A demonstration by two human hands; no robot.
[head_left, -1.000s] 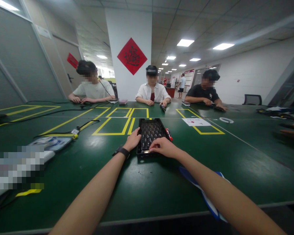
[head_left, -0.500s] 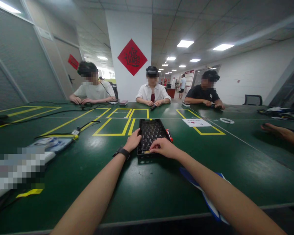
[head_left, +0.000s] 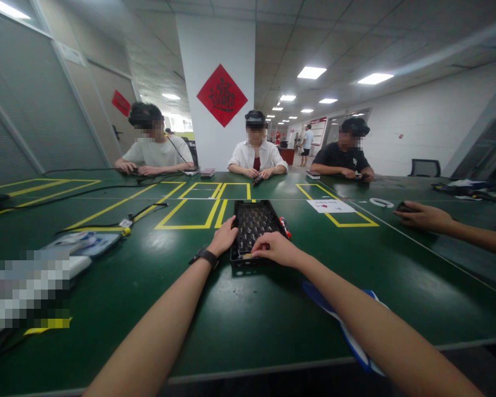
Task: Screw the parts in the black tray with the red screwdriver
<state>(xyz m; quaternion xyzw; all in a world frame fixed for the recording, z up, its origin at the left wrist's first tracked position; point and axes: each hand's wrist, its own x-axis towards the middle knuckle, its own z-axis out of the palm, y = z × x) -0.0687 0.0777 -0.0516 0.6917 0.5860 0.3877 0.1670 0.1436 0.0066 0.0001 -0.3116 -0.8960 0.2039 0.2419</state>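
Observation:
A black rectangular tray (head_left: pixel 243 264) with rows of slots in its floor lies on the green table in front of me. My left hand (head_left: pixel 224 237) grips its left side, thumb along the rim. Over the near right part of the tray, my right hand (head_left: pixel 278 249) has its fingertips pinched together. They are at the right end of a small tan piece (head_left: pixel 247 256) lying along the tray's near edge. My fingers cover part of that piece. A small red item (head_left: pixel 286 227) sits against the tray's right side, partly hidden behind my hand.
Yellow tape rectangles mark the green table (head_left: pixel 215 342). A white paper (head_left: pixel 331 206) and a white ring (head_left: pixel 381 203) lie to the right. A blue-and-white item (head_left: pixel 357 344) is under my right forearm. Plastic bags (head_left: pixel 95 242) lie left. A co-worker's hand (head_left: pixel 427 216) reaches in; three people sit opposite.
My hands and the tray keep nearly the same place. At the right, the co-worker's hand has come further in over the table, holding a dark object.

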